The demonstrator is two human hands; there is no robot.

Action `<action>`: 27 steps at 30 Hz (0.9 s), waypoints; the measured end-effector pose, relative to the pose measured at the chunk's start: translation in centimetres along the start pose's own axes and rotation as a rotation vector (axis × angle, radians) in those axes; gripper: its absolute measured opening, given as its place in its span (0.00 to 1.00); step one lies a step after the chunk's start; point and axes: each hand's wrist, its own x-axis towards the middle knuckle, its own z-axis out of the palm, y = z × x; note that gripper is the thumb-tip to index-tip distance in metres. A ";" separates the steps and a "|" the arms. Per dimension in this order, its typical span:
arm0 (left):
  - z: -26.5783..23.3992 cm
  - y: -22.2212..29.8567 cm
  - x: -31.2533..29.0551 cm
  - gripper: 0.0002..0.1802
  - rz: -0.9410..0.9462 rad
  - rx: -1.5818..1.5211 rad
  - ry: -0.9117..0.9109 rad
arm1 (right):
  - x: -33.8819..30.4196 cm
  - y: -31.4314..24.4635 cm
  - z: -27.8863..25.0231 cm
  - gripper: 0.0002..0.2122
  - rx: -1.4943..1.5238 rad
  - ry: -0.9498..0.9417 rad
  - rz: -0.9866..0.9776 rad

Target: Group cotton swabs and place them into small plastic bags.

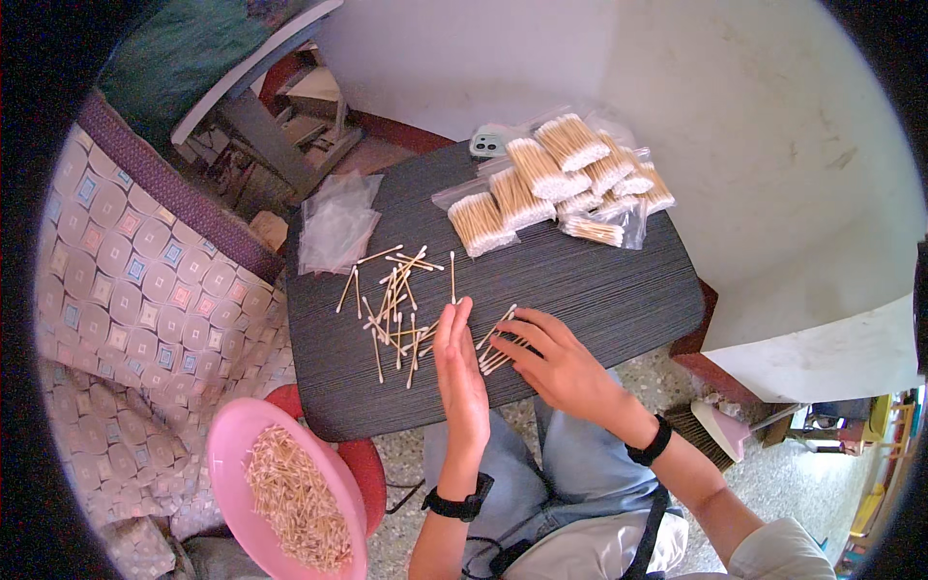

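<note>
The flat left hand, fingers straight and side by side, stands edgewise on the wood-grained tabletop, near loose, slender cotton swabs. The right hand's bent, slightly spread fingers cover more; whether they pinch, I cannot tell.

The scene is viewed through a wide fisheye lens worn on the head and pointed steeply down. The bench is looked onto from close above, the left hand and right hand being framed near the middle, while the lap is caught below and the wall is stretched toward the rim.
</note>
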 end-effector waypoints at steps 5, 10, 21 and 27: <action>-0.2 -0.1 -0.1 0.29 0.042 0.028 -0.027 | 0.2 0.1 0.0 0.18 0.010 0.023 -0.009; -0.4 -0.2 -0.1 0.30 0.022 0.066 -0.032 | 0.1 0.1 0.1 0.18 -0.009 0.031 -0.011; -0.4 -0.4 0.0 0.32 0.075 0.084 -0.075 | 0.0 -0.9 0.5 0.18 0.027 0.092 0.047; -0.4 -0.2 -0.2 0.27 0.113 0.029 0.012 | 1.1 0.2 0.5 0.20 -0.169 0.017 0.045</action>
